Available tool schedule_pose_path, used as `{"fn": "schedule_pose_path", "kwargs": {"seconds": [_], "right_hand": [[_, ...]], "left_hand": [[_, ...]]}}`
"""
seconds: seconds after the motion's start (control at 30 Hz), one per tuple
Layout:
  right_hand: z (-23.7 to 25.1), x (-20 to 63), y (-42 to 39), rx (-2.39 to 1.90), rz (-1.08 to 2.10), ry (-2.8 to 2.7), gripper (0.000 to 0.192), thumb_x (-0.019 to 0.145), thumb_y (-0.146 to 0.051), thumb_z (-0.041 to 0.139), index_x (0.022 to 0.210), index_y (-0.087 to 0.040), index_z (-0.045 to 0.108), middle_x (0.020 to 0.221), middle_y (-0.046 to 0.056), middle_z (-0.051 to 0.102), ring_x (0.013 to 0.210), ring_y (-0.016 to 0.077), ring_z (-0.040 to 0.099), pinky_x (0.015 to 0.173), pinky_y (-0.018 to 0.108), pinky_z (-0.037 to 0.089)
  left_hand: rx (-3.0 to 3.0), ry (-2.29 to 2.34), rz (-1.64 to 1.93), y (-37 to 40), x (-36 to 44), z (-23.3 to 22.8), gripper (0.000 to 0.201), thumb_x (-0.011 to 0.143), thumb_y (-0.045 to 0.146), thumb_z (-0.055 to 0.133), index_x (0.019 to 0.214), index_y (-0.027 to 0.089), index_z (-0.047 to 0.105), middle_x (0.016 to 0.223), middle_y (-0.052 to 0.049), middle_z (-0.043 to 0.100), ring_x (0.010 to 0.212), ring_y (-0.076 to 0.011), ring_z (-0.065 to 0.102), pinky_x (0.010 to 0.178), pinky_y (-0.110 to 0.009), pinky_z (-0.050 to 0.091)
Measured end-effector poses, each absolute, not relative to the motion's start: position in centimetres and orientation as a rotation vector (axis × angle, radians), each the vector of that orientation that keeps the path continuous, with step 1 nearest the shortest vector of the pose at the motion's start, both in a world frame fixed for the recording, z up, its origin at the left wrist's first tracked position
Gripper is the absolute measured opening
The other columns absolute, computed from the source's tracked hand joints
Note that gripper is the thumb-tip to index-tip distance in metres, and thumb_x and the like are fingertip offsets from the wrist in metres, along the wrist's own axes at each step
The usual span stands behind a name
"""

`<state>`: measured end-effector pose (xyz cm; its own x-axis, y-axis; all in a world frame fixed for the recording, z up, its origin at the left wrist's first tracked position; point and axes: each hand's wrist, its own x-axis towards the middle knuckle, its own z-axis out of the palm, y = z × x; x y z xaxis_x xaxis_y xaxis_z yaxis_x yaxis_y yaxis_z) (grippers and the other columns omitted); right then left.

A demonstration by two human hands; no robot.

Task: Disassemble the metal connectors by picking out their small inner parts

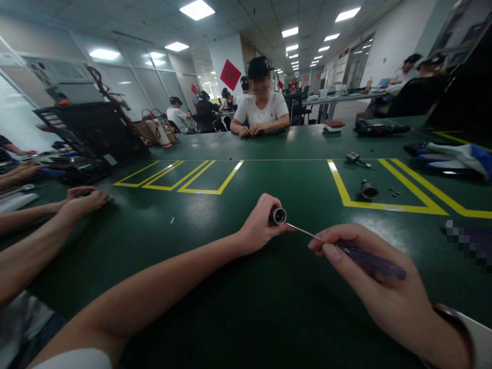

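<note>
My left hand (258,225) is closed around a dark cylindrical part (277,216), whose round, pale-rimmed open end faces me. In my right hand (369,277) lies a screwdriver (371,260) with a see-through purplish handle, gripped between thumb and fingers. Its thin metal shaft points left, and the tip is close to the lower edge of the cylindrical part; whether they touch I cannot tell. Inside a yellow-taped area at the right are a dark metal cup-shaped part (369,189), several tiny pieces (394,192) and a small motor-like part with a shaft (357,159).
The green table (200,215) carries yellow tape outlines (200,192). Blue-and-white gloves (453,159), a dark power tool (380,127) and a red-and-white box (334,125) lie at the far right. A co-worker's hands (82,200) work at the left; another person (261,105) sits opposite.
</note>
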<state>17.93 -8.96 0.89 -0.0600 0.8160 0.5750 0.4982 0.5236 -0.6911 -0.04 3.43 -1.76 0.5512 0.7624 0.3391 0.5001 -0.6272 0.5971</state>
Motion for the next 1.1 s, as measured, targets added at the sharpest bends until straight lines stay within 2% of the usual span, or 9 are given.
{"fn": "schedule_pose_path", "kwargs": {"seconds": [0.17, 0.4, 0.5, 0.6, 0.67, 0.77, 0.93, 1.1], "right_hand": [[0.6, 18.1, -8.6, -1.148, 0.500, -1.717, 0.014, 0.085, -0.027, 0.052, 0.085, -0.020, 0.064, 0.077, 0.003, 0.070, 0.067, 0.0161, 0.067, 0.048, 0.022, 0.052], [0.5, 17.7, -9.0, -1.168, 0.374, -1.847, 0.016, 0.087, -0.023, 0.049, 0.088, -0.021, 0.064, 0.078, 0.003, 0.068, 0.070, 0.0161, 0.064, 0.058, 0.026, 0.052], [0.3, 17.5, -9.1, -1.093, 0.216, -1.979, 0.016, 0.085, -0.016, 0.048, 0.094, -0.021, 0.062, 0.084, 0.004, 0.067, 0.079, 0.0179, 0.062, 0.071, 0.035, 0.051], [0.2, 17.2, -9.3, -1.065, 0.023, -2.080, 0.018, 0.081, -0.011, 0.050, 0.090, -0.020, 0.062, 0.084, 0.003, 0.066, 0.085, 0.0195, 0.060, 0.094, 0.048, 0.038], [0.3, 16.9, -9.5, -1.063, -0.054, -2.115, 0.017, 0.079, -0.010, 0.050, 0.085, -0.019, 0.063, 0.081, 0.002, 0.066, 0.087, 0.0200, 0.059, 0.101, 0.051, 0.029], [0.5, 16.6, -9.8, -1.061, -0.090, -2.149, 0.016, 0.078, -0.010, 0.049, 0.077, -0.019, 0.062, 0.077, 0.001, 0.067, 0.089, 0.0204, 0.059, 0.106, 0.049, 0.023], [0.8, 16.9, -9.5, -1.121, 0.032, -2.112, 0.016, 0.079, -0.012, 0.049, 0.075, -0.021, 0.062, 0.075, 0.000, 0.066, 0.089, 0.0194, 0.061, 0.107, 0.047, 0.021], [0.5, 18.2, -8.4, -1.230, 0.428, -1.909, 0.017, 0.082, -0.025, 0.050, 0.075, -0.025, 0.065, 0.082, 0.000, 0.068, 0.089, 0.0206, 0.062, 0.107, 0.051, 0.019]], "left_hand": [[2.231, 0.884, 0.657, 2.0, 0.1, -1.5, 0.034, 0.070, 0.033, 0.068, 0.089, 0.018, 0.045, 0.081, 0.001, 0.054, 0.067, -0.0114, 0.051, 0.058, -0.023, 0.040], [2.569, 0.781, 0.577, 2.2, 0.1, -1.5, 0.005, 0.076, 0.019, 0.058, 0.079, 0.018, 0.054, 0.080, 0.000, 0.061, 0.080, -0.0141, 0.055, 0.079, -0.029, 0.039], [2.614, 0.772, 0.569, 2.2, 0.2, -1.7, 0.004, 0.076, 0.020, 0.056, 0.078, 0.018, 0.054, 0.079, 0.000, 0.061, 0.078, -0.0141, 0.055, 0.077, -0.028, 0.038], [2.690, 0.739, 0.563, 2.1, 0.3, -1.8, 0.002, 0.077, 0.019, 0.053, 0.078, 0.018, 0.053, 0.077, 0.000, 0.060, 0.075, -0.0142, 0.054, 0.073, -0.028, 0.037], [2.764, 0.707, 0.539, 2.0, 0.3, -1.7, 0.004, 0.077, 0.016, 0.051, 0.080, 0.017, 0.053, 0.077, -0.001, 0.059, 0.075, -0.0147, 0.053, 0.071, -0.028, 0.036], [2.899, 0.658, 0.452, 1.7, 0.3, -1.6, 0.009, 0.076, 0.013, 0.048, 0.082, 0.016, 0.053, 0.078, -0.002, 0.058, 0.076, -0.0158, 0.052, 0.069, -0.029, 0.034], [3.020, 0.607, 0.368, 1.5, 0.4, -1.4, 0.008, 0.079, 0.014, 0.046, 0.082, 0.016, 0.053, 0.077, -0.003, 0.056, 0.075, -0.0161, 0.049, 0.068, -0.030, 0.031], [2.922, 0.606, 0.383, 1.5, 0.3, -1.3, 0.005, 0.080, 0.016, 0.047, 0.082, 0.016, 0.052, 0.078, -0.002, 0.056, 0.076, -0.0148, 0.050, 0.070, -0.029, 0.032]]}}
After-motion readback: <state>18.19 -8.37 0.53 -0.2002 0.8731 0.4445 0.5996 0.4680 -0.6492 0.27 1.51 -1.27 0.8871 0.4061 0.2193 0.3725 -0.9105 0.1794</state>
